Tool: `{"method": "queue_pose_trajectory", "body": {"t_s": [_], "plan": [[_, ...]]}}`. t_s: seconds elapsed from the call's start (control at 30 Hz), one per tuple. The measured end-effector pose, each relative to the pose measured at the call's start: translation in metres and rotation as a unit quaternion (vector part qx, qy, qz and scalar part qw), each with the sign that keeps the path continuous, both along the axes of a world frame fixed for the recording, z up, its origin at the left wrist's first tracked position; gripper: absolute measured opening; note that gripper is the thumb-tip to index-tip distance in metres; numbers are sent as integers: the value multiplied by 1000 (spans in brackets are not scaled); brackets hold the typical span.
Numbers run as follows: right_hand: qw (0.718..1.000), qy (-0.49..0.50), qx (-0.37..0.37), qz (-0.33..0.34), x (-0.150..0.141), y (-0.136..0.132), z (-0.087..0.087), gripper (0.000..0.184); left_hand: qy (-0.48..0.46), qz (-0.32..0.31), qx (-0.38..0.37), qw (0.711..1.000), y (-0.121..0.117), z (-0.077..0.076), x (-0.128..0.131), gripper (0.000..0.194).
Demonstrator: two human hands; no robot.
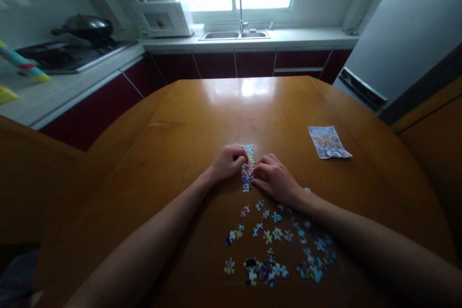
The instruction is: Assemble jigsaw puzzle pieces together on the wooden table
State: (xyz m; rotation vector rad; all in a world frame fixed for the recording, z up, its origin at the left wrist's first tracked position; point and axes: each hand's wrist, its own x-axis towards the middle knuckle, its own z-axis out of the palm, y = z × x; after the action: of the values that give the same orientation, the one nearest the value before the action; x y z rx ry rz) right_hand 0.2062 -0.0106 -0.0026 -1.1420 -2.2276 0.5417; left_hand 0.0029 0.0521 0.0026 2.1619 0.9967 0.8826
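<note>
A narrow strip of joined jigsaw puzzle (247,173) lies flat on the wooden table, its long side running away from me. At its upper left edge, my left hand (230,160) is closed, with curled fingers and the thumb resting on the strip. My right hand (275,177) bends its fingers against the strip's right edge, thumb lower and index finger above. Any single piece under the fingertips is hidden. Loose jigsaw pieces (276,233) are scattered nearer to me, some partly behind my right forearm. A denser cluster of pieces (265,272) lies close to the table's near side.
A creased printed sheet (328,143) lies on the right of the wooden table (202,120). Beyond the table are a sink (221,35) with a tap, a white microwave (164,20), and a stove with a dark wok (88,26). A fridge (407,33) stands at right.
</note>
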Motion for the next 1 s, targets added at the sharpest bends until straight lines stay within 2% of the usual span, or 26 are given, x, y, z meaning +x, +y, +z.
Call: {"method": "queue_pose_trajectory", "body": {"t_s": [1.0], "plan": [[999,29,0,12,1,0,-2,9,-17,-10,3,1000,-2,3,1,25]]}}
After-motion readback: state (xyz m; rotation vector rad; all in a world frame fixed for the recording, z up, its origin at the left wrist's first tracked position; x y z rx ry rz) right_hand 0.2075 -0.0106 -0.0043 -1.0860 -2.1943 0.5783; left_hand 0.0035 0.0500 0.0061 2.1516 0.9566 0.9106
